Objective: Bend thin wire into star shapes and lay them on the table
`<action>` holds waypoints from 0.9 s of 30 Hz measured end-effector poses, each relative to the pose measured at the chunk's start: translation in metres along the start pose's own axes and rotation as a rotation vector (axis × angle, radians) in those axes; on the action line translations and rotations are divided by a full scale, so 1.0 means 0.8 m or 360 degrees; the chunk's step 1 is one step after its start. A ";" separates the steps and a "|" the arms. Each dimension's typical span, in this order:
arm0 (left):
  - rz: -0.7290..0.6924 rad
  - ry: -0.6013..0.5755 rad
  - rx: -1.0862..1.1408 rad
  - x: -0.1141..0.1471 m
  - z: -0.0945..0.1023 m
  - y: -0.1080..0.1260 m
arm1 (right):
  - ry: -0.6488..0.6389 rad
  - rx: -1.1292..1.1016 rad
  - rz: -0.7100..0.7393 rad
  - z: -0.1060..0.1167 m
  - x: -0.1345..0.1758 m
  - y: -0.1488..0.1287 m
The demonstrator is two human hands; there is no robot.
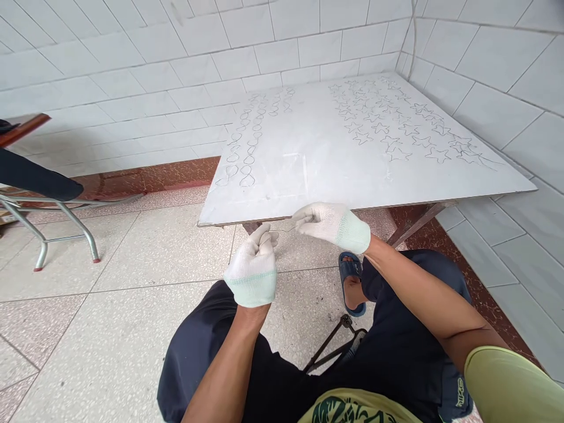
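My left hand (253,258), in a white knitted glove with a pale green cuff, is closed on a thin wire (287,231) just below the front edge of the white board. Against that edge, my right hand (328,223), gloved the same way, has its fingers bent together at the wire's other end. Between the two hands the wire looks slightly curved; the parts inside the fingers are hidden. On the white board (352,188) lie several star-shaped wire outlines (399,154) at the right and several twisted-loop wire outlines (247,176) at the left.
White tiled walls (286,59) border the board at the back and right. A metal-legged stool (79,226) stands at the left, with a person's dark trouser leg (35,176) above it. A dark metal frame (330,346) shows between my knees.
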State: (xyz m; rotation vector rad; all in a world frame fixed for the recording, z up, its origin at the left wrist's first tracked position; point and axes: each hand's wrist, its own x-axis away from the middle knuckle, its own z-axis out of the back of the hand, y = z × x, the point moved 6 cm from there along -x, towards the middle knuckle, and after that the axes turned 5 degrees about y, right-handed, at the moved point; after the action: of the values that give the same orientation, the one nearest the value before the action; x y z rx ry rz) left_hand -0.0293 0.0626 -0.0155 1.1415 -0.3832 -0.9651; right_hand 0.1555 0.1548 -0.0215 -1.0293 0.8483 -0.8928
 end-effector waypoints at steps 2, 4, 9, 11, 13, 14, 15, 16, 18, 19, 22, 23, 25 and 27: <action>-0.0038 0.0011 -0.0029 0.001 -0.001 -0.001 | -0.0103 -0.0210 -0.0084 -0.010 0.005 -0.001; -0.0087 0.0026 -0.0106 0.003 -0.002 -0.003 | -0.0161 -0.0465 -0.0128 -0.020 0.011 -0.008; -0.0155 -0.0012 -0.0214 0.006 -0.010 -0.009 | 0.0011 -0.0670 -0.0105 -0.021 0.019 -0.025; -0.0156 -0.0051 -0.0253 0.006 -0.016 -0.011 | 0.0078 -0.0697 -0.0116 -0.018 0.019 -0.027; -0.0166 -0.0093 -0.0287 0.005 -0.021 -0.013 | 0.0107 -0.0739 -0.0116 -0.016 0.018 -0.028; -0.0174 -0.0109 -0.0298 0.005 -0.023 -0.013 | 0.0111 -0.0752 -0.0119 -0.015 0.017 -0.027; -0.0180 -0.0121 -0.0302 0.005 -0.025 -0.013 | 0.0105 -0.0756 -0.0128 -0.016 0.016 -0.026; -0.0183 -0.0130 -0.0303 0.005 -0.025 -0.013 | 0.0094 -0.0761 -0.0141 -0.017 0.015 -0.024; -0.0173 -0.0139 -0.0289 0.005 -0.025 -0.011 | 0.0036 -0.0802 -0.0151 -0.021 0.014 -0.018; -0.0155 -0.0141 -0.0277 0.006 -0.024 -0.010 | -0.0005 -0.0849 -0.0141 -0.025 0.013 -0.015; -0.0057 -0.0181 -0.0226 0.006 -0.023 -0.006 | -0.0107 -0.1015 -0.0068 -0.034 0.012 -0.007; -0.0025 -0.0191 -0.0205 0.006 -0.023 -0.005 | -0.0113 -0.1042 -0.0050 -0.036 0.011 -0.004; 0.0014 -0.0176 -0.0179 0.004 -0.023 -0.003 | -0.0062 -0.1031 -0.0041 -0.037 0.011 -0.001; 0.0009 -0.0124 -0.0197 0.003 -0.021 -0.003 | 0.0046 -0.0935 -0.0065 -0.036 0.011 0.000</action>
State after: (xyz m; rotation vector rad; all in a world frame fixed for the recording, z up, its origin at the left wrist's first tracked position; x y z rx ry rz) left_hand -0.0174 0.0701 -0.0250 0.9927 -0.3839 -1.0168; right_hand 0.1334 0.1374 -0.0312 -1.5464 1.1525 -0.7037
